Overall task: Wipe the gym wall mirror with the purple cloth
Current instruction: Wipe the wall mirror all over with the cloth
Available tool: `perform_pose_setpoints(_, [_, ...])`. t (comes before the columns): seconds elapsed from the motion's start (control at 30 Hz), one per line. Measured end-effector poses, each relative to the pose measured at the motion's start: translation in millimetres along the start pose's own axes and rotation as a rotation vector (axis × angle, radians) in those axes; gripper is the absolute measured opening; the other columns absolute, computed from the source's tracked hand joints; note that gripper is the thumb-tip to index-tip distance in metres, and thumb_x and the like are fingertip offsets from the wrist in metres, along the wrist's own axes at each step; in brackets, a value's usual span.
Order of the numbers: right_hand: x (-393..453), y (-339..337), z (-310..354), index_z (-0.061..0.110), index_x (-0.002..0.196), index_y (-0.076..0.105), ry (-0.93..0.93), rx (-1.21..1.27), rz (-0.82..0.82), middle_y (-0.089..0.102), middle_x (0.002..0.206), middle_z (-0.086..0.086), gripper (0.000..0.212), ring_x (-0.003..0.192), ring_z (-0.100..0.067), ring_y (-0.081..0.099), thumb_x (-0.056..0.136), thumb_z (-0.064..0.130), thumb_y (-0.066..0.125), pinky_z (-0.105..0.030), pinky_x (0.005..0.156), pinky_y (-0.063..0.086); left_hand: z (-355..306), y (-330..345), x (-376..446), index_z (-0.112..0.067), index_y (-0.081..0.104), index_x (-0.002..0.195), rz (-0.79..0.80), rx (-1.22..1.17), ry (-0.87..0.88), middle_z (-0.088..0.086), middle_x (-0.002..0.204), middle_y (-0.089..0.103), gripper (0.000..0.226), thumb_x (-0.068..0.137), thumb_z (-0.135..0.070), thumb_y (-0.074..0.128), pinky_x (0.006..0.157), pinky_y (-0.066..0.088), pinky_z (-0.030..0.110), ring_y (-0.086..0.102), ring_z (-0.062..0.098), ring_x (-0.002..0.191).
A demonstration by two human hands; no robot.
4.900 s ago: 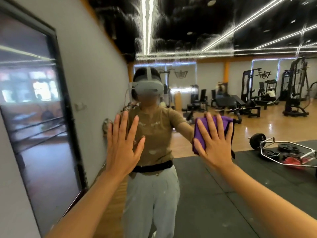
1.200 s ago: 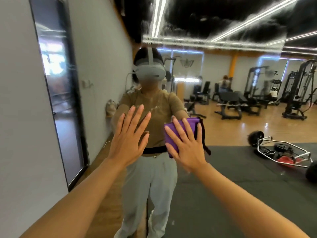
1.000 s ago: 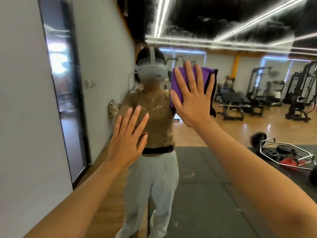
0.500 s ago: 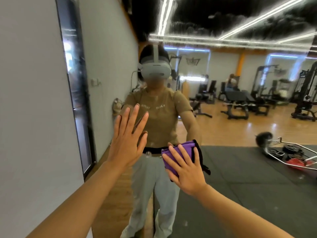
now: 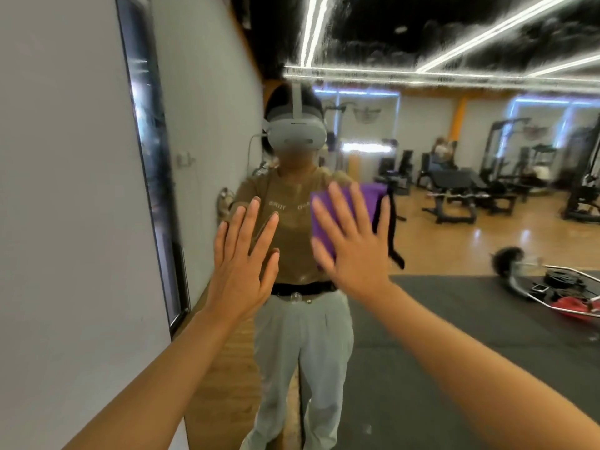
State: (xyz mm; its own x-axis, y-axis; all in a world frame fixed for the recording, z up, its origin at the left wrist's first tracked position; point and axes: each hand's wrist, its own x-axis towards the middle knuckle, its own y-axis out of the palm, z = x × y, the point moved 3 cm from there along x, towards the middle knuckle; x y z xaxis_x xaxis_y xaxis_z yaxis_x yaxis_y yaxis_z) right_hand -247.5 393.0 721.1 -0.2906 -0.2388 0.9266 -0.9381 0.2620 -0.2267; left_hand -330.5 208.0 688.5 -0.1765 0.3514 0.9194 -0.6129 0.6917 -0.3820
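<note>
- Two hands are up against the mirror (image 5: 454,319), and each looks to have its own job.
- The right hand (image 5: 354,251) lies flat with its fingers straight and spread, pinning the cloth (image 5: 370,196) to the glass. I judge the wide spread is there to press evenly over the whole pad, not to grip it.
- The left hand (image 5: 242,264) is also flat, fingers straight and close together, holding nothing. It sits just to the left of the cloth and a little lower, apparently as a brace so the person can lean into the wipe.
- The cloth is on the glass at chest height of the person's reflection (image 5: 302,241), touching its right edge, with the palm covering its lower half.
- The cloth is bright purple and folded into a thick rectangle, so it should slide as one pad. A dark strip runs down its right side and trails loose below; whether that is a trim or part of the reflection I cannot tell.
- The glass near the cloth shows no streaks I can make out. The picture is blurred there, so how clean it is stays uncertain.
- The mirror's dark frame (image 5: 156,196) stands well to the left of the cloth.
</note>
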Motion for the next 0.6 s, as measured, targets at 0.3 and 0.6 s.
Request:
perform_pose_setpoints(0.3, [-129,33,28,0.036,0.159,0.026,-0.455,-0.143,0.215,0.011,0.169,0.006,0.062,0.156,-0.022,0.011,0.101,0.053,0.041,-0.055,0.125,0.002,16,-7,-9,-0.015,0.030,0.158,-0.046,0.012,-0.037,0.016,0.167,0.014,0.062,0.100,-0.034,0.044,0.126,0.002,0.048,0.009,0.033,0.155])
perform_pose_setpoints(0.6, [77,-12,-19,0.028,0.159,0.030,-0.126,-0.137,-0.009,0.029,0.164,-0.005,0.058,0.151,-0.032,0.026,0.107,0.054,0.028,-0.060,0.120,0.011,31,-15,-15,-0.017,0.026,0.158,-0.069,0.037,-0.056,0.018,0.166,0.016,0.063,0.100,-0.035,0.043,0.125,0.002,0.048,0.010,0.032,0.155])
